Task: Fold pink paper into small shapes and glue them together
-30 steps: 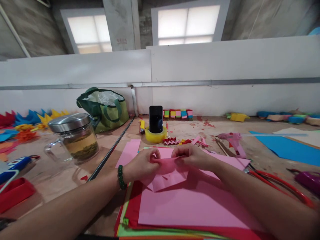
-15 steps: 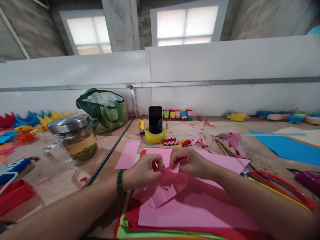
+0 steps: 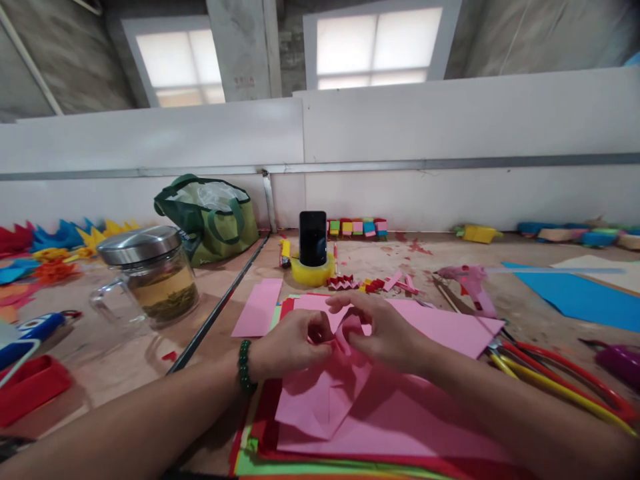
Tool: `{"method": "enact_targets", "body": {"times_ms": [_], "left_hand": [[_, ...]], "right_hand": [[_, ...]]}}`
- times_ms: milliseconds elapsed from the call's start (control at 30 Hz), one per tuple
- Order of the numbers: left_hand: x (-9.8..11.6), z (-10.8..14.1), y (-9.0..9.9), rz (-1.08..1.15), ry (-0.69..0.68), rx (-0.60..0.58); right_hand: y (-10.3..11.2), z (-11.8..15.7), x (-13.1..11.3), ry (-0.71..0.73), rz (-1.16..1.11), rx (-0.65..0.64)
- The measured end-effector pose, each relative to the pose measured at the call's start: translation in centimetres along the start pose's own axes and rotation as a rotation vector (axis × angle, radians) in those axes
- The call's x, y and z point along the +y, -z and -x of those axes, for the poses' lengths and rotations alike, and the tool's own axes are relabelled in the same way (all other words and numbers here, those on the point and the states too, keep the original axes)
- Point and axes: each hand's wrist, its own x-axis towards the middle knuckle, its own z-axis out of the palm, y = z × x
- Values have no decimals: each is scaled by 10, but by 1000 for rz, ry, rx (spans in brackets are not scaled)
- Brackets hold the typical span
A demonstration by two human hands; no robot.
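A folded piece of pink paper [image 3: 325,400], with creases and loose flaps, is held over a stack of coloured paper sheets [image 3: 425,420] whose top sheet is pink. My left hand [image 3: 295,340], with a green bead bracelet [image 3: 245,367] at the wrist, pinches the folded paper's upper edge. Close beside it, my right hand [image 3: 383,330] has its thumb against a curled flap of the same paper. Its index finger arches over toward my left hand. The fingertips partly hide the upper folds.
A phone [image 3: 313,239] stands in a yellow tape roll [image 3: 313,270] behind the stack. To the left are a glass tea mug [image 3: 163,287] and a green bag [image 3: 215,227]. Scissors [image 3: 560,380] and a pink glue gun [image 3: 470,283] lie to the right.
The folded paper has tilted, its lower part now hanging lower and facing me more. My right hand's fingers have lifted and spread from a tight pinch, and the flap there curls upward.
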Motion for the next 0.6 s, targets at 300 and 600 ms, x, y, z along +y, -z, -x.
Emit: {"method": "enact_targets", "body": {"times_ms": [300, 600], "left_hand": [[3, -1, 2, 105, 33, 28], [-5, -2, 0, 22, 19, 63]], "right_hand": [[0, 2, -7, -117, -69, -3], [-8, 8, -9, -6, 230, 8]]}}
